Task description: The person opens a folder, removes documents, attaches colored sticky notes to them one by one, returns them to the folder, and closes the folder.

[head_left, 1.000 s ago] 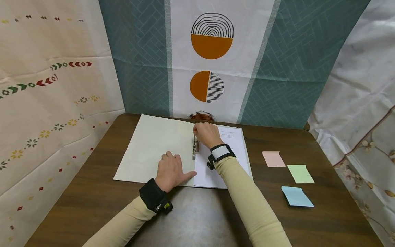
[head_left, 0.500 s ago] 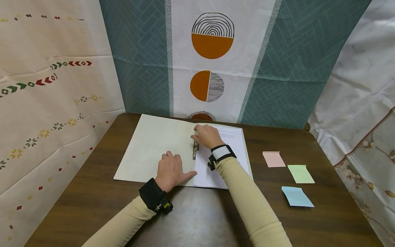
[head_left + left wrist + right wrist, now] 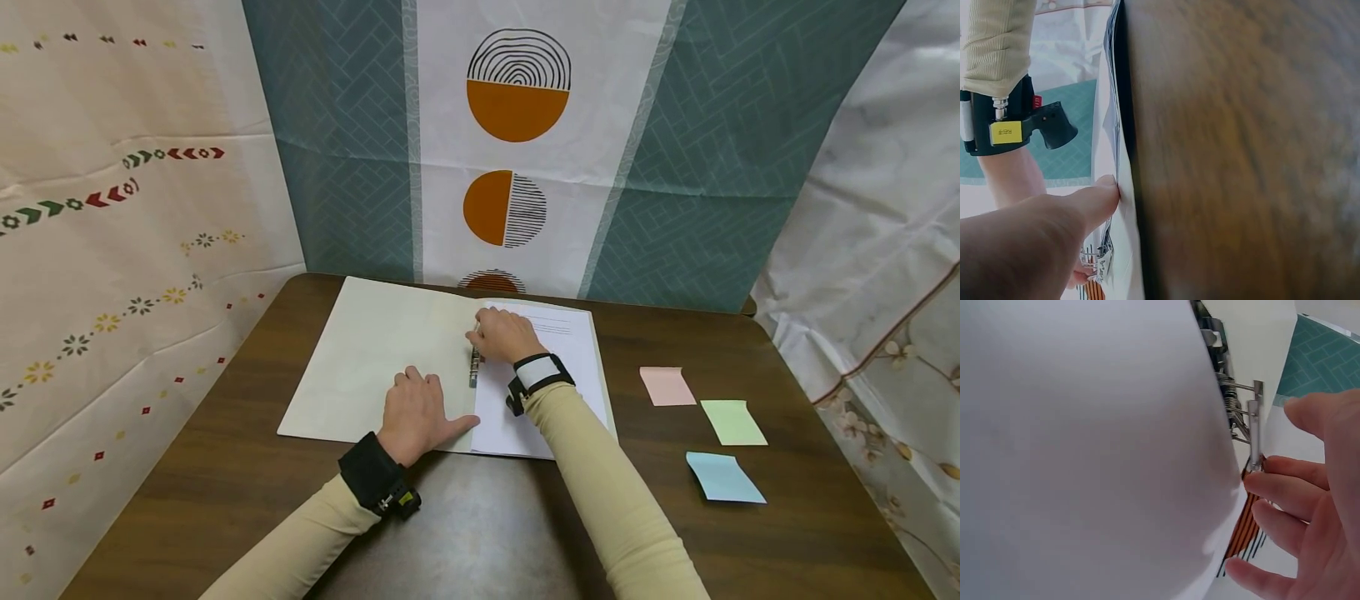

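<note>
An open white file binder [image 3: 375, 358] lies on the table, with a stack of white paper sheets [image 3: 517, 421] on its right side. My left hand [image 3: 416, 417] rests on the binder's lower middle, thumb stretched out to the sheets' near left corner. At the spine is a metal clip mechanism [image 3: 474, 368] with a spring. My right hand [image 3: 510, 333] is over its far end. In the right wrist view, the fingertips [image 3: 1257, 481] are at the end of the clip's metal lever [image 3: 1254, 434], fingers loosely bent and the thumb held apart from it.
Three sticky notes lie to the right of the binder: pink [image 3: 667, 387], green [image 3: 733, 422] and blue [image 3: 724, 477]. The wooden table [image 3: 187, 467] ends at a patterned cloth backdrop [image 3: 345, 150] behind the binder. More cloth hangs on both sides.
My right hand has drawn slightly right and towards me along the clip, and its thumb has spread away from the fingers. The left hand has stayed in place.
</note>
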Action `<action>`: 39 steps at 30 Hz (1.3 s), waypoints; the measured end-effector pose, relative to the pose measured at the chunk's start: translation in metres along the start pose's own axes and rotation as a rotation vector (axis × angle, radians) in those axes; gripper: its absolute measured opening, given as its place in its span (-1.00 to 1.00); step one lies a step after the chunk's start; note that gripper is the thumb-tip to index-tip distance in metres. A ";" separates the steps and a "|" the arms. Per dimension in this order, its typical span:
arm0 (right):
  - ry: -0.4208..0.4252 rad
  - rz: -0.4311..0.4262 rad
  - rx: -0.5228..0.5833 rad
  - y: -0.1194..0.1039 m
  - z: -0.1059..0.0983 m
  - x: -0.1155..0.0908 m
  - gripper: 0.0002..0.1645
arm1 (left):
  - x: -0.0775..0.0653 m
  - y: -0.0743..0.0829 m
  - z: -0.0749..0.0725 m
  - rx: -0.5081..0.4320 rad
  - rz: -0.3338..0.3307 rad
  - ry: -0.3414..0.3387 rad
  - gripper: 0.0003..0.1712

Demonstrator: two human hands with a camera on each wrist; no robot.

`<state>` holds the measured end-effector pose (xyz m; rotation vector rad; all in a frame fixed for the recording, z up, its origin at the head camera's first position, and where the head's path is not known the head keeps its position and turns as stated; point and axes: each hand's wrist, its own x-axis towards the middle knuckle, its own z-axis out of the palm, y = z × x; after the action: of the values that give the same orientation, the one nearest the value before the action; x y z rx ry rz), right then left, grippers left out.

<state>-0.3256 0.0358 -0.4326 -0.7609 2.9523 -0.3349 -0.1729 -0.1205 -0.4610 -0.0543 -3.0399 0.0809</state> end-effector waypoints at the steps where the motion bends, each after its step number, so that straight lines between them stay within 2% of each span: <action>1: -0.014 0.004 0.006 0.002 0.001 0.000 -0.45 | 0.000 0.001 0.000 0.000 0.001 -0.003 0.14; 3: -0.010 -0.004 -0.004 0.008 0.008 0.002 -0.45 | 0.000 0.002 0.000 -0.002 0.002 -0.016 0.15; 4: -0.032 0.010 0.007 0.004 0.004 -0.002 -0.46 | 0.000 0.003 -0.001 -0.003 0.002 -0.018 0.15; 7: -0.027 0.014 0.007 0.006 0.005 -0.004 -0.47 | 0.000 0.004 -0.001 -0.002 0.006 -0.011 0.15; 11: -0.052 0.042 0.004 0.001 -0.001 -0.011 -0.44 | -0.001 0.005 0.000 0.016 0.022 0.039 0.13; 16: -0.070 0.060 0.005 0.005 -0.003 -0.010 -0.29 | -0.002 0.005 0.001 0.040 0.038 0.086 0.11; 18: -0.038 0.044 -0.012 0.016 0.005 -0.004 -0.22 | -0.001 0.004 0.001 0.038 0.035 0.080 0.11; 21: -0.036 0.054 -0.023 0.031 0.013 0.001 -0.13 | 0.000 0.003 0.000 0.024 0.027 0.052 0.13; 24: -0.021 0.061 -0.032 0.054 0.028 0.009 -0.08 | 0.000 0.001 0.000 0.010 0.023 0.023 0.13; 28: 0.014 0.063 -0.055 0.088 0.052 0.016 -0.01 | -0.001 0.000 0.000 -0.001 0.028 0.022 0.10; 31: 0.019 0.076 -0.071 0.104 0.056 0.012 0.00 | -0.002 -0.001 0.001 0.001 0.035 0.042 0.09; 34: 0.026 0.091 -0.064 0.118 0.054 0.005 0.03 | -0.002 -0.001 0.002 0.005 0.036 0.042 0.10; 39: 0.016 0.132 -0.059 0.099 0.009 -0.040 -0.02 | -0.002 -0.001 0.002 -0.017 0.029 0.017 0.10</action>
<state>-0.3357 0.1377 -0.4629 -0.5682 3.0206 -0.2465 -0.1712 -0.1214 -0.4630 -0.1001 -3.0237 0.0569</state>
